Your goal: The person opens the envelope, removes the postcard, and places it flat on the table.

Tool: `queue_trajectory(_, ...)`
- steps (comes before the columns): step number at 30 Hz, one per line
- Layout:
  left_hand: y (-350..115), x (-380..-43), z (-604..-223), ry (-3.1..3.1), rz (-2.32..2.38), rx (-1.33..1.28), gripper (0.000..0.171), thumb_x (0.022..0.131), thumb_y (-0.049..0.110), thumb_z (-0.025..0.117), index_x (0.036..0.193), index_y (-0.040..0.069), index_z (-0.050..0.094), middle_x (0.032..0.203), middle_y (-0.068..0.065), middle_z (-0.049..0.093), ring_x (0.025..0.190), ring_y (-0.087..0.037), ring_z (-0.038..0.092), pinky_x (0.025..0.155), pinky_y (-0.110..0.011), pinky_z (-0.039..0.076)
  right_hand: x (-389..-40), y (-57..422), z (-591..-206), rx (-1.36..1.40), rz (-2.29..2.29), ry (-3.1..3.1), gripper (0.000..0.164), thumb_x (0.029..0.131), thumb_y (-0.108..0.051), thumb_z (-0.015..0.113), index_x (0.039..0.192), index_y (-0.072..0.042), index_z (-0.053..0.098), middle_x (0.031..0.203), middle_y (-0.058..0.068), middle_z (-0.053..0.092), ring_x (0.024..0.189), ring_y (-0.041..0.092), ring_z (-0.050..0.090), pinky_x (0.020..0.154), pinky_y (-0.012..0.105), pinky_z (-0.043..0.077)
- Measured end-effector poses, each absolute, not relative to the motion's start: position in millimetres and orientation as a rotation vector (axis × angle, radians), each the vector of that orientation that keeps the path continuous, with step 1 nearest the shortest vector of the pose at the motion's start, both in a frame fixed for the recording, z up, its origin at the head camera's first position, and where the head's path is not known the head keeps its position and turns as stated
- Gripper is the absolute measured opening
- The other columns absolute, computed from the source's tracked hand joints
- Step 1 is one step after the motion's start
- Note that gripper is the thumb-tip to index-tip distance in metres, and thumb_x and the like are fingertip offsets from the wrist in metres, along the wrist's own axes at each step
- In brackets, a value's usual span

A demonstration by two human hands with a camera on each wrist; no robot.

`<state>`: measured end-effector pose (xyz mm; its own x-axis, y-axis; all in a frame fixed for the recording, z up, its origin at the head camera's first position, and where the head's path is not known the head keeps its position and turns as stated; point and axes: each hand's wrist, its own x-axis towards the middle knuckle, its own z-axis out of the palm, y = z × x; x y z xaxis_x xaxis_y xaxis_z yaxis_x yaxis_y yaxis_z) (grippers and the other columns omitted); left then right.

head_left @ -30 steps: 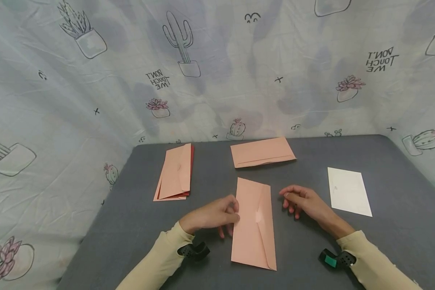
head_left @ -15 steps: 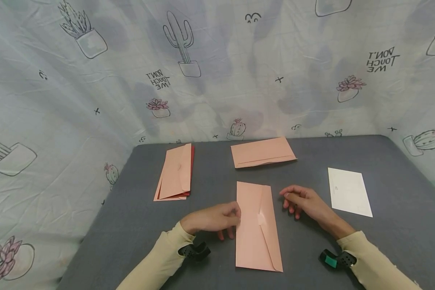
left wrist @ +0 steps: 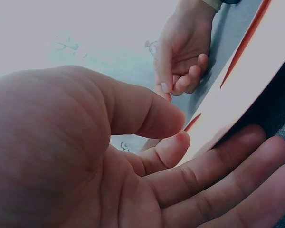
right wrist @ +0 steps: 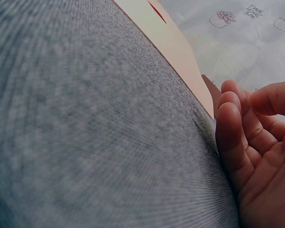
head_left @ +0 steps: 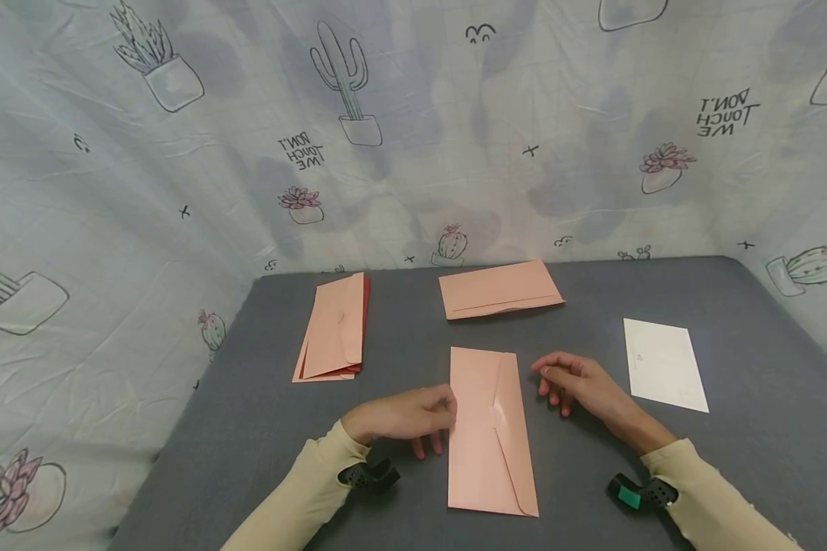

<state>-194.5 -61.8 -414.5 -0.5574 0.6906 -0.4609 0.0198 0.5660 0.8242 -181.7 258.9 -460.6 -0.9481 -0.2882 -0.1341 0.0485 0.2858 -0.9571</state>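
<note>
A long pink envelope point(head_left: 485, 459) lies on the dark grey table in the head view, its flap side up and its long side running away from me. At its left edge is my left hand point(head_left: 406, 413). In the left wrist view that hand point(left wrist: 133, 156) has a small gap between thumb and index finger, with the envelope point(left wrist: 256, 71) just past the fingertips. To the envelope's right, my right hand point(head_left: 586, 386) rests with loosely curled fingers, holding nothing. The right wrist view shows this hand point(right wrist: 261, 142) apart from the envelope point(right wrist: 175, 52).
Several pink envelopes with red insides lie stacked point(head_left: 334, 329) at the left. Another pink envelope point(head_left: 499, 289) lies crosswise at the back. A white card point(head_left: 665, 363) lies at the right. A cactus-print cloth point(head_left: 413, 138) hangs behind the grey table point(head_left: 248, 459).
The middle envelope has shifted slightly right and towards me and settled. My left thumb, earlier over its edge, has come back to the edge. My right hand has not moved.
</note>
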Motion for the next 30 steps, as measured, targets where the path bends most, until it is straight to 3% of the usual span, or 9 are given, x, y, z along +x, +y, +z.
queue_trajectory(9, -63.7, -193.7, -413.6, 2.032, 0.962, 0.606, 0.008, 0.103, 0.021, 0.051, 0.101, 0.013, 0.054, 0.083, -0.005, 0.068, 0.068, -0.018, 0.065, 0.056, -0.031, 0.056, -181.4, 259.6, -461.8, -0.203, -1.703, 2.283, 0.035, 0.106, -0.027, 0.054, 0.125, 0.002, 0.060, 0.089, 0.006, 0.066, 0.070, 0.014, 0.060, 0.057, 0.032, 0.055)
queue_trajectory(14, -61.2, -194.0, -412.5, 2.204, 0.970, 0.690, 0.006, 0.101, 0.020, 0.056, 0.101, 0.014, 0.057, 0.081, -0.001, 0.062, 0.065, -0.014, 0.058, 0.056, -0.026, 0.051, -181.5, 259.2, -460.8, -0.189, -1.692, 2.290, 0.036, 0.106, -0.027, 0.055, 0.125, 0.002, 0.060, 0.090, 0.007, 0.066, 0.071, 0.014, 0.060, 0.058, 0.032, 0.055)
queue_trajectory(18, -56.6, -191.8, -412.0, 2.351, 0.951, 0.848, 0.017, 0.098, 0.022, 0.065, 0.111, 0.014, 0.060, 0.102, 0.000, 0.061, 0.092, -0.014, 0.056, 0.076, -0.026, 0.049, -182.1, 259.0, -460.3, -0.185, -1.688, 2.288, 0.036, 0.105, -0.028, 0.055, 0.125, 0.002, 0.060, 0.090, 0.008, 0.066, 0.071, 0.014, 0.060, 0.058, 0.032, 0.055)
queue_trajectory(20, -54.6, -189.1, -411.9, 2.380, 0.907, 0.929, 0.025, 0.096, 0.025, 0.067, 0.119, 0.015, 0.062, 0.116, 0.000, 0.060, 0.113, -0.015, 0.050, 0.091, -0.030, 0.047, -182.4, 258.9, -460.2, -0.187, -1.688, 2.287, 0.035, 0.106, -0.027, 0.055, 0.125, 0.002, 0.060, 0.090, 0.008, 0.066, 0.071, 0.014, 0.060, 0.058, 0.032, 0.055)
queue_trajectory(22, -52.6, -185.9, -412.2, 2.398, 0.843, 1.012, 0.030, 0.095, 0.027, 0.069, 0.124, 0.018, 0.064, 0.126, 0.000, 0.057, 0.123, -0.017, 0.042, 0.098, -0.033, 0.044, -182.5, 258.8, -460.2, -0.185, -1.687, 2.292, 0.035, 0.106, -0.027, 0.054, 0.125, 0.002, 0.060, 0.090, 0.007, 0.066, 0.071, 0.014, 0.060, 0.058, 0.032, 0.055)
queue_trajectory(30, -45.9, -175.1, -419.6, 2.468, 0.516, 1.258, 0.033, 0.090, 0.033, 0.075, 0.122, 0.031, 0.069, 0.138, -0.001, 0.052, 0.129, -0.018, 0.039, 0.104, -0.032, 0.039, -182.7, 257.6, -461.4, -0.195, -1.705, 2.283, 0.035, 0.106, -0.026, 0.054, 0.124, 0.003, 0.060, 0.088, 0.005, 0.066, 0.068, 0.012, 0.060, 0.056, 0.032, 0.055)
